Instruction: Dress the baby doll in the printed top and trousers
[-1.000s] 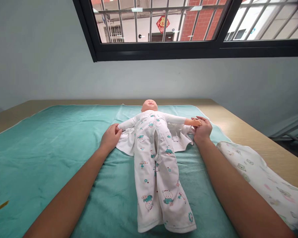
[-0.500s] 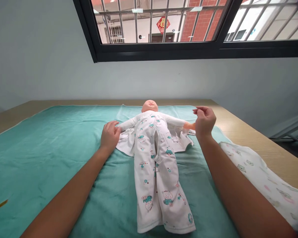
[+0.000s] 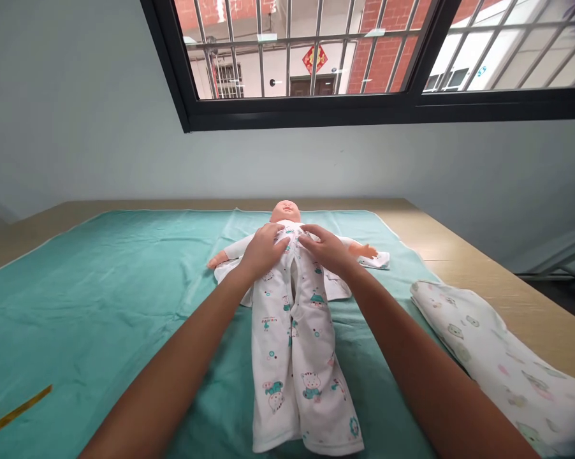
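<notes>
A baby doll (image 3: 285,210) lies on its back on a teal towel (image 3: 101,287), arms spread to both sides. It wears a white printed romper (image 3: 294,344) whose legs reach toward me. My left hand (image 3: 262,250) rests on the doll's chest, fingers laid over the cloth at the left of the front opening. My right hand (image 3: 326,248) lies on the right of the chest, fingers stretched toward the opening. The two hands almost meet at the doll's upper chest. Whether either pinches the fabric is hidden.
A folded white printed cloth (image 3: 498,357) lies at the right on the wooden table (image 3: 459,248). A yellow strip (image 3: 14,414) sits at the towel's lower left. The wall and a barred window (image 3: 316,57) stand behind.
Both hands left the doll's outstretched arms and came together on its chest. The view tilted down slightly.
</notes>
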The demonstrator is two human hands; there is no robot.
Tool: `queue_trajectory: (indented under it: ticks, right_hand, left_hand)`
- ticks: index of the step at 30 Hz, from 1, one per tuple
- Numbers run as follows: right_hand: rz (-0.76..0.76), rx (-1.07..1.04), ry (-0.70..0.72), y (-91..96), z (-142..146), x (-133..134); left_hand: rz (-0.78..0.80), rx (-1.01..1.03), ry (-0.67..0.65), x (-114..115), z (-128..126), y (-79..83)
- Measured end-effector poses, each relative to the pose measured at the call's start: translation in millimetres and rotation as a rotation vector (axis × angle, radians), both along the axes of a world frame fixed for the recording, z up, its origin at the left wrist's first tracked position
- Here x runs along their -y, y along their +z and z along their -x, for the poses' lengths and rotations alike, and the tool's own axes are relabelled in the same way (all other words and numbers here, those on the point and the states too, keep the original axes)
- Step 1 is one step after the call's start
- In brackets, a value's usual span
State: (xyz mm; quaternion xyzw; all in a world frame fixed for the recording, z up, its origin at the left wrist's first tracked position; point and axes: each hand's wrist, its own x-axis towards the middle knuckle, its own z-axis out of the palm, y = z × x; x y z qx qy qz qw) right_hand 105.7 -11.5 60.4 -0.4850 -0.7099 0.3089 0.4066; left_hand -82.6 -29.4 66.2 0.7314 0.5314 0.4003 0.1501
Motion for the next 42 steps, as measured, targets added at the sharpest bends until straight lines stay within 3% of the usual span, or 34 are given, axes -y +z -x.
queue_trajectory:
  ticks: [4,11,18,24,27,30,35,39,42]
  right_hand:
    - [0.024,-0.062,0.017,-4.4,-0.3,-3.1]
    - [0.044,-0.111,-0.059,-20.6,-0.4,-12.1]
    - [-0.18,0.022,-0.107,-27.3,4.1,-7.3]
    - [-0.308,0.106,-0.086,-36.5,4.2,-1.1]
    - [-0.332,0.144,-0.053,-38.3,-1.3,0.7]
    - [-0.221,0.098,0.017,-41.5,-17.8,7.0]
    - [0.021,-0.009,0.366,-55.2,-47.6,29.1]
    - [0.024,-0.006,0.325,-64.1,-46.4,36.3]
    - [0.022,0.002,0.275,-68.4,-41.7,33.8]
  left_hand:
    - [0.015,0.058,0.061,-7.9,-10.6,-4.7]
    - [-0.154,-0.02,0.195,-4.7,-11.4,-24.6]
    - [-0.25,-0.143,0.297,1.9,-11.6,-28.1]
    - [-0.122,-0.223,0.363,9.4,-16.0,-31.3]
    - [-0.142,-0.169,0.297,11.5,-8.6,-32.2]
    - [-0.138,-0.085,0.098,21.7,11.7,-34.2]
    - [0.038,-0.078,-0.226,51.9,46.8,-46.0]
    - [0.15,0.006,-0.194,60.3,50.1,-54.0]
    - [0.102,0.029,-0.135,58.3,45.3,-56.9]
